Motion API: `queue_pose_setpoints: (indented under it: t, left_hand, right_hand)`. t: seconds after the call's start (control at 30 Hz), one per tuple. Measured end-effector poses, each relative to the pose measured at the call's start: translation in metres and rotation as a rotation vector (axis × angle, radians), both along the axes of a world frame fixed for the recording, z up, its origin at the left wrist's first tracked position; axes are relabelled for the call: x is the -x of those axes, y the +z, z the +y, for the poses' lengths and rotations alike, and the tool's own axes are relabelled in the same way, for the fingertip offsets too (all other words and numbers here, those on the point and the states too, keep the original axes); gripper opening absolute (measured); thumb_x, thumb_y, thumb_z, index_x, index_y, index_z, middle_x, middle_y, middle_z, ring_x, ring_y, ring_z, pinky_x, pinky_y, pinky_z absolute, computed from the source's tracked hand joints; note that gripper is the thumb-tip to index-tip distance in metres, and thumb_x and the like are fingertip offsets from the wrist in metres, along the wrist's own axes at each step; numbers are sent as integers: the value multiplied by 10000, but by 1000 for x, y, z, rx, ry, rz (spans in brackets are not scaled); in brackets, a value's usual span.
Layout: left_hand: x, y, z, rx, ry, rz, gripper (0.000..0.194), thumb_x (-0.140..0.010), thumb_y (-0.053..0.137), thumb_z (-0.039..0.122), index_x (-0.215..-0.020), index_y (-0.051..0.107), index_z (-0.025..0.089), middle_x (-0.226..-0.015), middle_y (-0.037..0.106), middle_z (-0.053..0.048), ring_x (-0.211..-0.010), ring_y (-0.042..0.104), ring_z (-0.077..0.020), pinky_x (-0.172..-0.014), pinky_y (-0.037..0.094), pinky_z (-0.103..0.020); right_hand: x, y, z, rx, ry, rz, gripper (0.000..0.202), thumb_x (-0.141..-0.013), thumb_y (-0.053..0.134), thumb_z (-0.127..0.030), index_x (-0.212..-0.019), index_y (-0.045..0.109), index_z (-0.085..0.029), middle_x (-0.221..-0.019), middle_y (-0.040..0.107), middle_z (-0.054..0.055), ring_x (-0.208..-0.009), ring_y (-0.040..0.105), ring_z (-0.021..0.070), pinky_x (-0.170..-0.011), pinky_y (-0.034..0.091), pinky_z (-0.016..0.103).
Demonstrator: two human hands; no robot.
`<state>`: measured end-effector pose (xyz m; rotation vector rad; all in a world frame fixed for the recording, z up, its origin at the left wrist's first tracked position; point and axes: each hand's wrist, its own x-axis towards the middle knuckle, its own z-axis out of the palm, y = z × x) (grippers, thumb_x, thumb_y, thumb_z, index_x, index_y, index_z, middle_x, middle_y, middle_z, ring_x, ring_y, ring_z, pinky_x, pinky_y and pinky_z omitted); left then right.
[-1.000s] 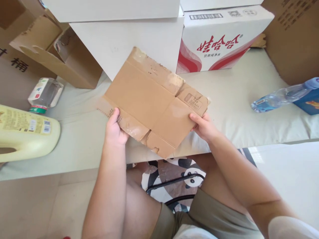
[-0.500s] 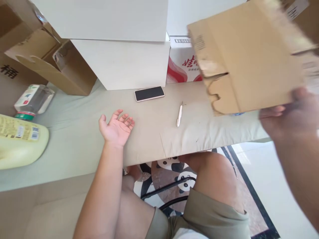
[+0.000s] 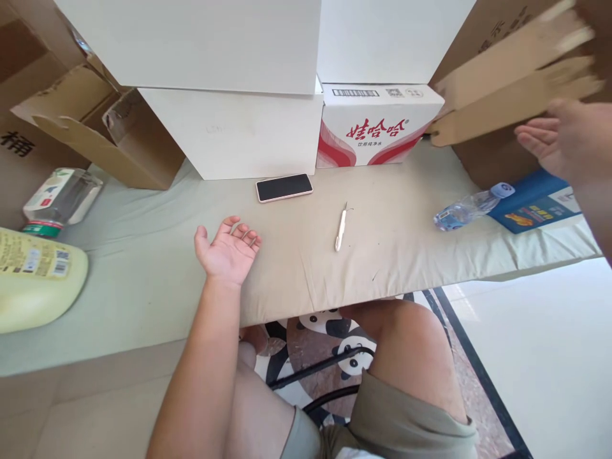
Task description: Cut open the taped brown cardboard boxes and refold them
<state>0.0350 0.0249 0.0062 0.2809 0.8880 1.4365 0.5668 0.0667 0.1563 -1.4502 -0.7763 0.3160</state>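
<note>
My left hand [image 3: 231, 252] rests palm up on the cloth-covered table [image 3: 291, 255], fingers loosely spread with nothing in them. At the far right, my right hand [image 3: 557, 137] is raised beside a folded cardboard box [image 3: 507, 95]. Its fingers are stretched out by the box's lower edge; I cannot tell whether the thumb still touches it. That box leans, partly blurred, against a larger brown carton. Between my hands lie a phone [image 3: 284, 188] with a dark screen and a slim white cutter-like tool [image 3: 341, 227].
White boxes [image 3: 229, 134] and a red-and-white carton [image 3: 377, 127] line the back. On the right are a clear bottle [image 3: 471, 207] and a blue box [image 3: 535, 207]. An open cardboard box [image 3: 129, 140], a green-capped bottle [image 3: 62, 197] and a pale yellow jug [image 3: 41, 280] stand left.
My right hand has carried the cardboard box away to the upper right, and its fingers have straightened. The red-and-white carton, bottle and blue box are now uncovered. My left hand has barely moved.
</note>
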Motion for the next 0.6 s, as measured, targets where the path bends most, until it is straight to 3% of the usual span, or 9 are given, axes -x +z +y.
queue_pose_setpoints:
  t: [0.1, 0.2, 0.27, 0.4, 0.6]
  left_hand:
    - [4, 3, 1, -2, 11, -19, 529, -913, 339, 653, -833, 627, 216, -671, 588, -31, -599, 599, -169, -597, 544, -301]
    - [11, 6, 2, -3, 27, -60, 557, -934, 288, 641, -836, 624, 208, -665, 586, -36, -583, 590, -170, -578, 540, -305]
    - [16, 8, 1, -16, 40, -85, 576, -942, 268, 641, -839, 625, 201, -656, 583, -36, -573, 586, -173, -567, 537, -312]
    - [25, 12, -5, -37, 60, -133, 602, -955, 244, 640, -824, 625, 193, -655, 580, -31, -556, 584, -169, -556, 532, -317]
    - [47, 17, -19, -77, 130, -232, 603, -969, 257, 629, -789, 629, 190, -657, 572, -32, -554, 578, -156, -558, 512, -297]
  right_hand:
    - [42, 3, 19, 211, -126, 178, 385, -905, 484, -55, -526, 507, -118, -970, 794, 176, -980, 778, 283, -572, 463, 361]
    - [87, -7, 8, 326, -105, 238, 295, -936, 506, -48, -668, 587, -142, -902, 769, 139, -919, 785, 228, -630, 556, 313]
    - [116, -17, -5, 367, -20, 205, 206, -935, 549, -41, -771, 602, -154, -824, 726, 112, -822, 772, 195, -690, 604, 314]
    - [172, -33, -18, 486, 226, 69, 155, -980, 530, -88, -854, 585, -162, -812, 692, 61, -691, 715, 128, -766, 585, 305]
    - [271, -51, 3, 593, 539, -39, 106, -955, 555, -118, -908, 629, -178, -871, 722, 52, -715, 717, 134, -716, 572, 275]
